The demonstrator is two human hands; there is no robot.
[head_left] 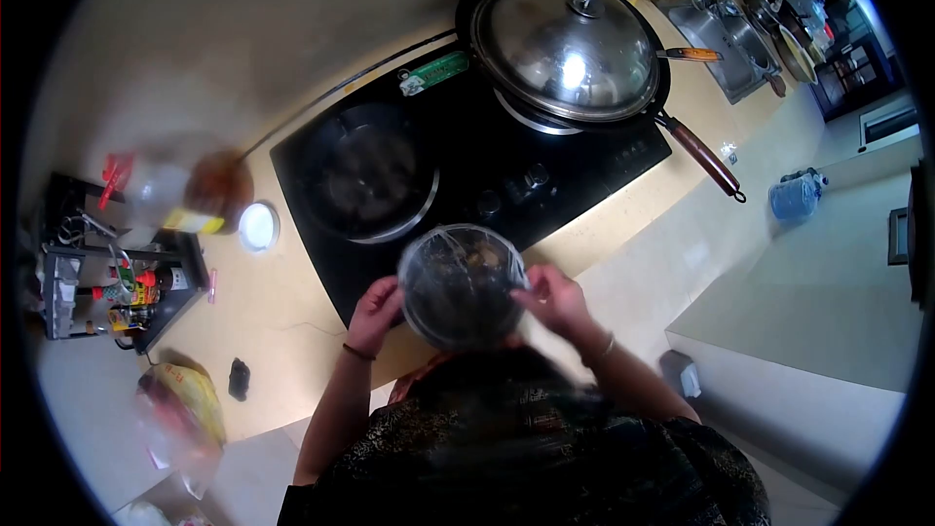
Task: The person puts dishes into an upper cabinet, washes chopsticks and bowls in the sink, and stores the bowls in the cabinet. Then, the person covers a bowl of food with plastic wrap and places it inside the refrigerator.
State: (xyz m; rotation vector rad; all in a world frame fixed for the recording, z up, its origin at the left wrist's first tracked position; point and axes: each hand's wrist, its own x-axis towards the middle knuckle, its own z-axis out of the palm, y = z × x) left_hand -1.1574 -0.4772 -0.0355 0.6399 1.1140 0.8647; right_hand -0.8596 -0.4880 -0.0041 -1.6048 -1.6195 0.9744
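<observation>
A round bowl (453, 317) is held level in front of my body, just off the front edge of the hob. Clear, wrinkled plastic wrap (467, 268) covers its top, and dark food pieces show dimly beneath. My left hand (375, 314) grips the left side of the rim, fingers closed. On the right side, my right hand (560, 304) has thumb and fingers pinched at the rim, where the wrap's edge lies. Whether it grips the film alone or the bowl as well, I cannot tell.
A lidded wok (570, 49) sits on the black hob (467, 170), its long handle reaching over the front edge. Left are a dark pan (365, 175), a white lid (258, 227), a large jar (216, 192) and a bottle rack (180, 282). A sink (716, 44) lies far right.
</observation>
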